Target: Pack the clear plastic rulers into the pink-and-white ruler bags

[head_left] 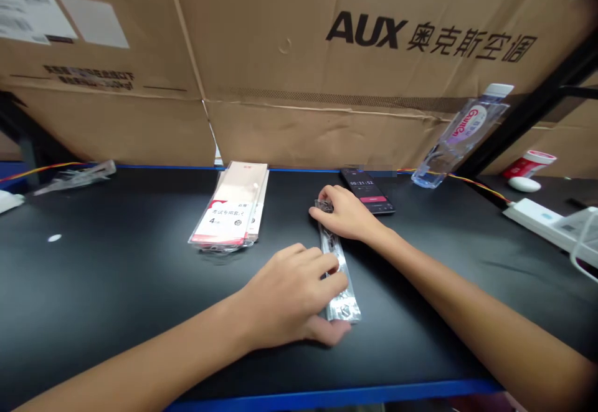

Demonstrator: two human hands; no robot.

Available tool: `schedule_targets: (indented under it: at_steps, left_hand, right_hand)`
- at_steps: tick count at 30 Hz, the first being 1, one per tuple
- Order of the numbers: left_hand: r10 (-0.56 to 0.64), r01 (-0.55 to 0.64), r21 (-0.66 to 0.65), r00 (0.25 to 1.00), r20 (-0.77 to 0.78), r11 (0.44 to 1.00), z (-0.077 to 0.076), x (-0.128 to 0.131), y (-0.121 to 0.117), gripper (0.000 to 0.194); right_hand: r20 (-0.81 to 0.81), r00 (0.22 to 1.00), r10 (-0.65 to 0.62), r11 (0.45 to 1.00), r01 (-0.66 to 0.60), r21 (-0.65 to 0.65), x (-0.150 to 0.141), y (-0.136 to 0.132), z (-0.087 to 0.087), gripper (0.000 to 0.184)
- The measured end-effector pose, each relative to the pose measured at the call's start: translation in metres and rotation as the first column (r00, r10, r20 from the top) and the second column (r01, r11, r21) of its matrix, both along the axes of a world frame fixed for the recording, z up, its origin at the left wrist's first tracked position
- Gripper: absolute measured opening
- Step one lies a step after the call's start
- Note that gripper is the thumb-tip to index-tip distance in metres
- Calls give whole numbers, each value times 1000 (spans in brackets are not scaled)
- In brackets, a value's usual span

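A long, narrow clear plastic packet (343,303) lies on the black table, running from near the middle toward the table's front. Its contents are partly covered and hard to make out. My left hand (294,297) curls over the lower part, thumb at the near end and fingertips on its surface. At the far end, my right hand (346,214) has its fingers closed around the packet's top. Left of both hands is a stack of flat card packs in clear sleeves (228,206). A phone (369,192) showing a running timer lies just beyond my right hand.
A large cardboard box (280,75) stands behind the table. At right are a tilted water bottle (458,138), a red-and-white container (530,164) and a white power strip (546,225). Crumpled plastic (79,177) lies at the back left. A blue edge (336,395) borders the front.
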State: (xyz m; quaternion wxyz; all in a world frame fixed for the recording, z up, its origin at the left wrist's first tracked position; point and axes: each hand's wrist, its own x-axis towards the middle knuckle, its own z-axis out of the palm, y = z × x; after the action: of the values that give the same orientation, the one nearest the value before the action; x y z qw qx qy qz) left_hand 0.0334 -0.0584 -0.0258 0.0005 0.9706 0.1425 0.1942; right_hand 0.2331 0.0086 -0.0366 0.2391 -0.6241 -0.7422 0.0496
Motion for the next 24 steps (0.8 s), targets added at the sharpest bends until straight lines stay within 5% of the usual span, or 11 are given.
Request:
schedule_targets:
  at_steps: [24]
  left_hand:
    - [-99, 99, 79, 995, -6, 992, 0, 2, -2, 33]
  right_hand:
    - [68, 997, -24, 996, 29, -84, -4, -8, 6, 15]
